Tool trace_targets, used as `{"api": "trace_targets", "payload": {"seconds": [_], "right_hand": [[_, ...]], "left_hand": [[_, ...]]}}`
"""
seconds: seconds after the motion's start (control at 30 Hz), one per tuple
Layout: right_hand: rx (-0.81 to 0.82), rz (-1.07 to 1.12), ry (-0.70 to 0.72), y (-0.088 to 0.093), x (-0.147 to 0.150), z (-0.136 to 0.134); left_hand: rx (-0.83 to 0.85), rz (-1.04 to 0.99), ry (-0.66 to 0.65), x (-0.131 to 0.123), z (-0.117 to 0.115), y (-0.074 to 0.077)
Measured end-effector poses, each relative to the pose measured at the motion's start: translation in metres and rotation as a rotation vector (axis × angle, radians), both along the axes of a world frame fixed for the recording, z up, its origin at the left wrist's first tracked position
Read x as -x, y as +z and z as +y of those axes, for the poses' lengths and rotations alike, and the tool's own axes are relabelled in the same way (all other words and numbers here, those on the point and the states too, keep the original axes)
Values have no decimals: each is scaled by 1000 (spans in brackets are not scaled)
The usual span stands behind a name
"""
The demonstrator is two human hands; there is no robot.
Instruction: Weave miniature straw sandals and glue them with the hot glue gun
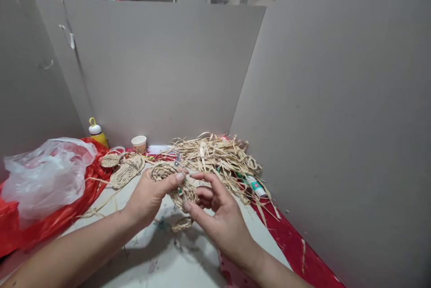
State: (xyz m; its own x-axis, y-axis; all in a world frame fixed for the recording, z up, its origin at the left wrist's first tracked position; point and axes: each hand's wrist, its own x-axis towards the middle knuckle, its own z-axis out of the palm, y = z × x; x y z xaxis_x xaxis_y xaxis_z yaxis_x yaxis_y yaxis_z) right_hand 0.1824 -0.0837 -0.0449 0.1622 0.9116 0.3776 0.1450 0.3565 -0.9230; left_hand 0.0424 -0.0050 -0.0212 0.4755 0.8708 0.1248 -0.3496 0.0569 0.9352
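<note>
Over the board, both hands hold a piece made of coiled straw braid point(164, 171). My left hand point(145, 199) is closed on its left side, thumb on top. At its right edge, my right hand point(222, 218) grips the coil between thumb and fingers, with the index finger stretched toward the left thumb. A short braid end point(182, 224) hangs below the coil. A bit of green shows through a gap in the piece. To the left, a flat sole-shaped straw piece point(127, 171) and a smaller oval straw piece point(110, 159) lie by the red bag.
A heap of dry straw strips point(210, 155) covers the back, beside a green-and-white tube point(256, 185). Further left are a paper cup point(139, 144), a yellow bottle point(97, 133) and a clear plastic bag point(50, 171) on a red bag point(96, 176). Grey partitions point(151, 63) enclose the table.
</note>
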Motion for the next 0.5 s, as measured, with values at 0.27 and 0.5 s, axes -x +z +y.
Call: {"api": "trace_targets", "payload": {"seconds": [0.27,0.5], "right_hand": [[96,248,25,-1,7,-1],[134,452,48,0,1,6]], "left_hand": [[-36,-9,95,-1,-1,0],[-77,22,-208,2,0,4]]}}
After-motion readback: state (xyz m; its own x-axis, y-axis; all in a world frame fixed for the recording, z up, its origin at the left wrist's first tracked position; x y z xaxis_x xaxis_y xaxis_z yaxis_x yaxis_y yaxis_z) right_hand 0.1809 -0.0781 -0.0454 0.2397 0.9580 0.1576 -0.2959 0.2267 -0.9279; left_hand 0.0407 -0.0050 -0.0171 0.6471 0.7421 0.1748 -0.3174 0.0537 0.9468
